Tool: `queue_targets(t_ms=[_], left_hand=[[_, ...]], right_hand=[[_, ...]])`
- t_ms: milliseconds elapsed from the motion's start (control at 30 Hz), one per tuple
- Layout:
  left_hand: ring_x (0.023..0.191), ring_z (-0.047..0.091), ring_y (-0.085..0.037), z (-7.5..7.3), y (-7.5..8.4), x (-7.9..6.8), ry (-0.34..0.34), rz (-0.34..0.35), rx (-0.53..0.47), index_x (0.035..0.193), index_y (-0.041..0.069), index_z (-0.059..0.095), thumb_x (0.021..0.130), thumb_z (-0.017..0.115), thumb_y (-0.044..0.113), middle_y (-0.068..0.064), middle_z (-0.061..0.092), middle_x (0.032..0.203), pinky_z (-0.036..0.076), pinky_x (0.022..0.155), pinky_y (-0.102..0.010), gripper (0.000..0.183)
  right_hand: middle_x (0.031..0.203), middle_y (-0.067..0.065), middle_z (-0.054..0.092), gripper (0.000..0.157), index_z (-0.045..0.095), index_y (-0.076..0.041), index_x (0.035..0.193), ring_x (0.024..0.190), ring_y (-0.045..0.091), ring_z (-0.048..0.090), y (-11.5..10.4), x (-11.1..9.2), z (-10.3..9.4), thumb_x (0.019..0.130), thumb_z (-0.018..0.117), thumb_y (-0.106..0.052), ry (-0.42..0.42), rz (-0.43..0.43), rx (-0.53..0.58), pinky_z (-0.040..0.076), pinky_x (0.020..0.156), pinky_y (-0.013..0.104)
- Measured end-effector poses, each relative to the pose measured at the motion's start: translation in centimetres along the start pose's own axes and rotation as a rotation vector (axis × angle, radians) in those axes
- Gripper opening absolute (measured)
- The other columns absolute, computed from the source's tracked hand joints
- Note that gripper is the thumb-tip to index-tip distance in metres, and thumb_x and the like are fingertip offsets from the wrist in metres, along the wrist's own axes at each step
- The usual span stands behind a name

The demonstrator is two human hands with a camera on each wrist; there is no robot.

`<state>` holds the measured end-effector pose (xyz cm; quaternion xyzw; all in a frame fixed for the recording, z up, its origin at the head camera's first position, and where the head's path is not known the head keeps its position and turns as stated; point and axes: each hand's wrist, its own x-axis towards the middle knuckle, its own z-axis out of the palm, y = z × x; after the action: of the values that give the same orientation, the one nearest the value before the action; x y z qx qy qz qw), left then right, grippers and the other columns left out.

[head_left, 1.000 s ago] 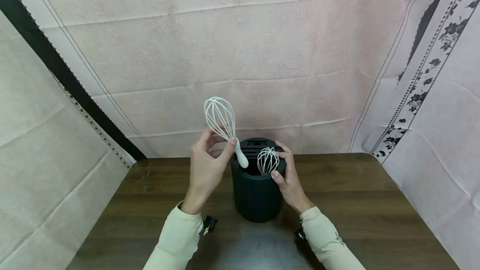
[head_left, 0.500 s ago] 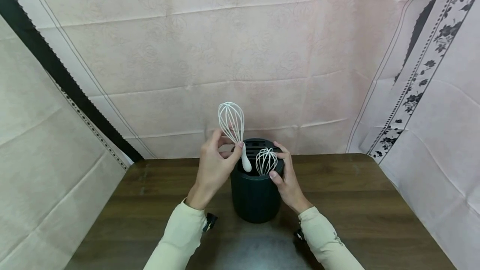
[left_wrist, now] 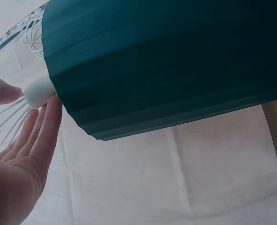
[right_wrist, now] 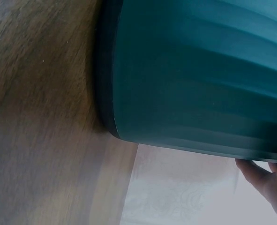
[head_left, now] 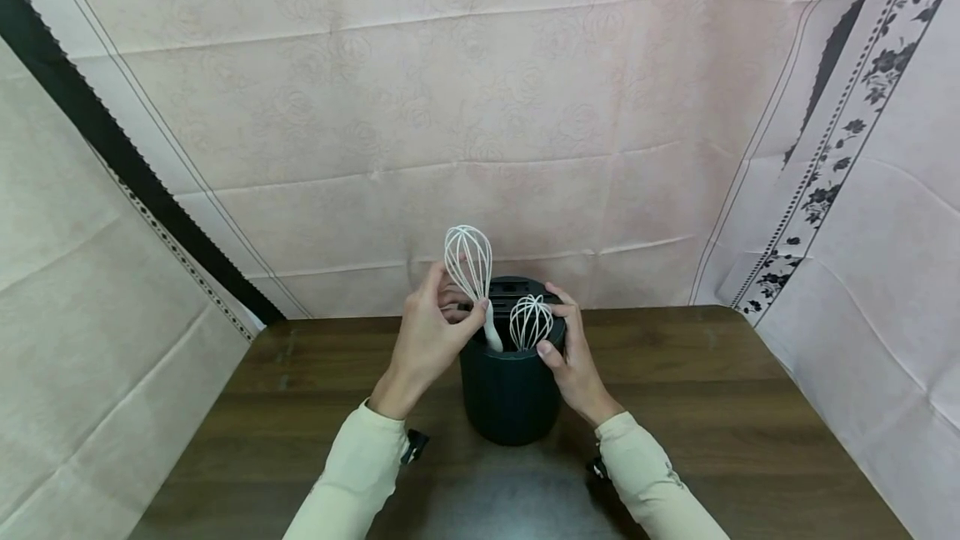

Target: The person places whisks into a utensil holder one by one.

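A dark green utensil holder (head_left: 512, 400) stands upright on the table. My left hand (head_left: 429, 338) pinches a white whisk (head_left: 468, 263) between thumb and fingers near the base of its wires. Its handle points down, with the lower end inside the holder's mouth. The left wrist view shows the top of the white handle (left_wrist: 39, 92) close by the rim. A second, smaller white whisk (head_left: 531, 322) stands in the holder, wires up, its handle hidden. My right hand (head_left: 577, 369) grips the holder's right rim, thumb in front and fingers farther back.
The brown wooden table (head_left: 315, 440) carries the holder near its far edge. A slotted black section (head_left: 513, 288) lies at the back of the holder's top. Pale patterned cloth (head_left: 480, 107) hangs behind and on both sides.
My left hand has carried the whisk rightward over the holder, then lowered its handle into the mouth. The right hand has stayed on the rim.
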<state>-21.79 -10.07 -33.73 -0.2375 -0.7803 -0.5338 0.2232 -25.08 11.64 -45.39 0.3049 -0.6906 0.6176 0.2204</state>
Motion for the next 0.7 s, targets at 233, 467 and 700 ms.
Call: queue_targets(t_ms=[233,467,700], left_hand=[[0.103,0.069,-0.023,0.12,-0.74,-0.31,-0.04,-0.024,0.032,0.141,0.009,0.041,0.085,0.076,0.009,-0.012,0.064,0.121,0.059,0.074,-0.028,0.066],[0.098,0.071,-0.019,0.1,-1.02,-0.34,-0.048,-0.029,0.021,0.154,0.019,0.024,0.085,0.076,0.007,-0.011,0.06,0.129,0.059,0.071,-0.026,0.088],[0.097,0.071,-0.02,-0.12,-0.67,-0.06,-0.026,-0.044,0.034,0.153,0.035,0.026,0.088,0.077,0.023,-0.006,0.058,0.132,0.059,0.069,-0.027,0.084]], right_hand=[[0.16,0.003,0.023,0.044,0.044,-0.016,0.134,0.143,0.025,0.028,0.05,0.01,0.03,0.096,0.056,-0.033,-0.001,-0.002,0.005,0.031,0.111,0.024],[0.16,0.004,0.023,0.045,0.044,-0.015,0.134,0.143,0.025,0.027,-0.08,0.01,0.06,0.096,0.056,-0.035,-0.002,0.004,0.0,0.03,0.112,0.024],[0.16,-0.001,0.023,0.045,0.044,-0.015,0.134,0.144,0.024,0.026,-0.19,-0.01,-0.01,0.096,0.056,-0.036,-0.005,0.02,-0.007,0.029,0.112,0.025]])
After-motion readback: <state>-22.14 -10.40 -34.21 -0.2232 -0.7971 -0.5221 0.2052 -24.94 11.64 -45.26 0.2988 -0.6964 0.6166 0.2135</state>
